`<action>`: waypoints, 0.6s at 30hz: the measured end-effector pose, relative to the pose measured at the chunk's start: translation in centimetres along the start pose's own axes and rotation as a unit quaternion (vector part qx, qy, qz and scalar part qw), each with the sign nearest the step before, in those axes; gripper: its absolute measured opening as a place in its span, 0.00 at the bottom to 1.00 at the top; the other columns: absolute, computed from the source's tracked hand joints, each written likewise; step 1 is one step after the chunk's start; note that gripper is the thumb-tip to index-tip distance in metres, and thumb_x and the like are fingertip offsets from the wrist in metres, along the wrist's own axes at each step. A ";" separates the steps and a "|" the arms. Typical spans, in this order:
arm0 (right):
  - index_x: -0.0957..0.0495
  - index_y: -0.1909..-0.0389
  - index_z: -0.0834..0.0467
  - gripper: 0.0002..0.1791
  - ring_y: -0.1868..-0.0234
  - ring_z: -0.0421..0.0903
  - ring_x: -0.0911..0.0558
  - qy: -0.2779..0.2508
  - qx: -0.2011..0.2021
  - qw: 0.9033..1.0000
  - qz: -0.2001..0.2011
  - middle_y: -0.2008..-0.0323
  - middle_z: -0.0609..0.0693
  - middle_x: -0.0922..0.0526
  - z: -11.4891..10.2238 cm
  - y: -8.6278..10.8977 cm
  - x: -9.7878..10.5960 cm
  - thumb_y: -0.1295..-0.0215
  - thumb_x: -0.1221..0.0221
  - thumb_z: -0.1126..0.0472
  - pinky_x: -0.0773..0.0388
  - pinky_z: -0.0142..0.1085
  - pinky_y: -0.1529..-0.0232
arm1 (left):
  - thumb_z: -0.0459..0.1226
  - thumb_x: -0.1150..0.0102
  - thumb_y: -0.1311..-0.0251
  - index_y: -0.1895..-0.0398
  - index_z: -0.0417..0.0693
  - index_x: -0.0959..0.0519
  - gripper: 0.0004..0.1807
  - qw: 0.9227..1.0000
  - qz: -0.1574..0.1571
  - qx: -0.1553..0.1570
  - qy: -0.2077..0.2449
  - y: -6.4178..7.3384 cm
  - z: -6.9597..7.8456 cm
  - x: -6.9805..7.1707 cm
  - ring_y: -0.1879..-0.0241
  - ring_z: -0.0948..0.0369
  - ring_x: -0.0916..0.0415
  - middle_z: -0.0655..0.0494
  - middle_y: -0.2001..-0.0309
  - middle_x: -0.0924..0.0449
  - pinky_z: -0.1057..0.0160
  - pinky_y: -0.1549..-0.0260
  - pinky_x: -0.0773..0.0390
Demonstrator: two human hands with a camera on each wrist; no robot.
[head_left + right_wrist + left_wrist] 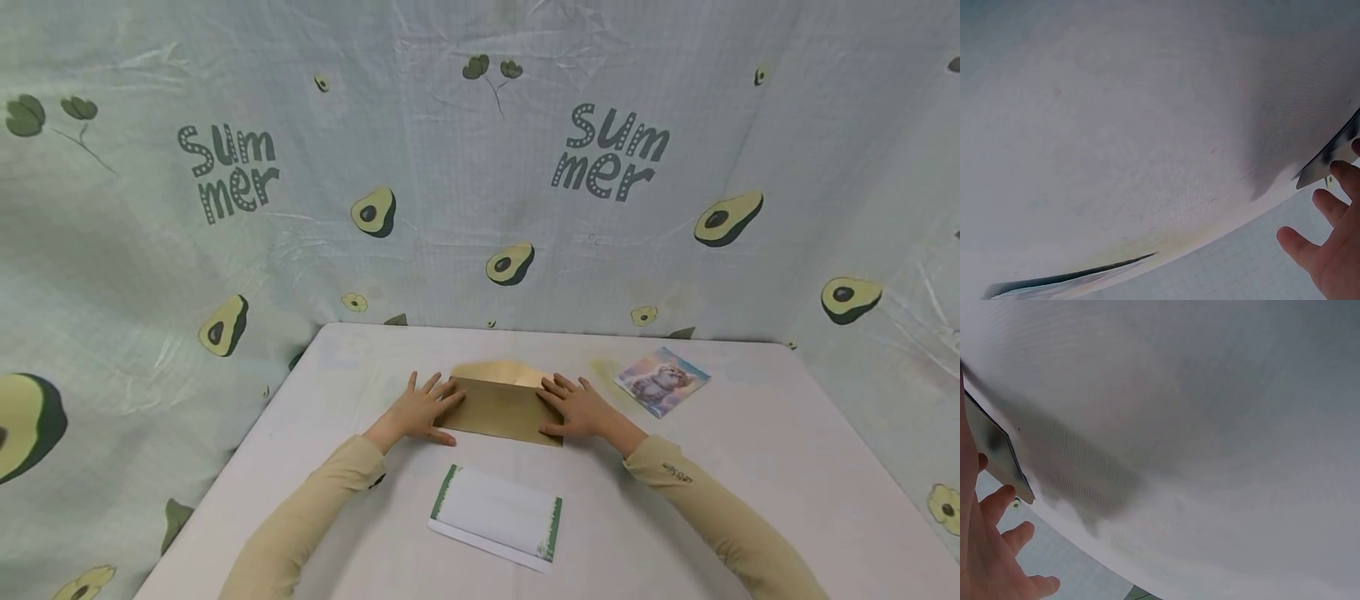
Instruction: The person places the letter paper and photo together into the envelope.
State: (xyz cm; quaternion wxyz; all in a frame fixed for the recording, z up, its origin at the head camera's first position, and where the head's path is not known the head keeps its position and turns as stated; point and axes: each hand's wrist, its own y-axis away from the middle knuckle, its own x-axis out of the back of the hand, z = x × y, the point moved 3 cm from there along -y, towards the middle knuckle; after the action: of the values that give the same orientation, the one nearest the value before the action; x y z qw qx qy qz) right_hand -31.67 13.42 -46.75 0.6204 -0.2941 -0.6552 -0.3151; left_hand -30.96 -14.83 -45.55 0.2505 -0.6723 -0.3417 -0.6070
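A gold-brown envelope (497,408) lies flat on the table, its lighter pointed flap (502,371) opened out toward the back. On the envelope's left end rests my left hand (422,408), fingers spread, thumb pointing inward along the near side. My right hand (581,410) touches the right end in much the same way. The left wrist view catches the spread fingers of the left hand (997,550) beside the envelope's edge (1000,450). Only part of the right hand (1335,244) shows in the right wrist view, fingers apart.
Nearer the body lies a folded white sheet (497,512) with green decorated ends. A card with a kitten picture (662,382) lies at the back right of the white table (750,467). Behind hangs a cloth (450,150) printed with avocados.
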 end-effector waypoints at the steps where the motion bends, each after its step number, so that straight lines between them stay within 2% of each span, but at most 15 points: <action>1: 0.44 0.34 0.56 0.41 0.32 0.57 0.47 -0.001 0.000 1.000 -0.003 0.33 0.56 0.44 0.0 0.0 0.0 0.42 0.52 0.36 0.49 0.61 0.41 | 0.65 0.49 0.55 0.33 0.50 0.44 0.48 1.000 -0.001 0.000 0.004 0.1 0.0 0.0 0.34 0.42 0.50 0.46 0.33 0.46 0.32 0.45 0.51; 8: 0.44 0.34 0.57 0.42 0.32 0.57 0.47 -0.009 -0.005 1.000 -0.011 0.33 0.56 0.44 0.2 -0.1 -0.3 0.44 0.52 0.34 0.48 0.62 0.42 | 0.65 0.49 0.54 0.34 0.50 0.44 0.47 1.000 0.004 -0.003 0.017 0.2 0.2 0.0 0.34 0.43 0.50 0.46 0.33 0.45 0.32 0.46 0.51; 18: 0.44 0.34 0.56 0.44 0.32 0.56 0.48 -0.013 -0.010 1.000 -0.019 0.32 0.53 0.46 0.6 -0.5 -0.4 0.46 0.51 0.32 0.48 0.62 0.42 | 0.64 0.44 0.58 0.34 0.48 0.43 0.50 0.999 -0.004 -0.004 0.044 -0.5 -0.1 0.5 0.34 0.42 0.51 0.46 0.33 0.46 0.30 0.46 0.52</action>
State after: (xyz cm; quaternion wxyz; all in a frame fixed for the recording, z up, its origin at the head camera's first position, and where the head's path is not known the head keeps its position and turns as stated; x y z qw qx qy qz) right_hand -32.37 13.55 -47.15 0.6030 -0.2918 -0.6654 -0.3294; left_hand -31.38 -14.54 -45.04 0.2599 -0.6445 -0.3310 -0.6383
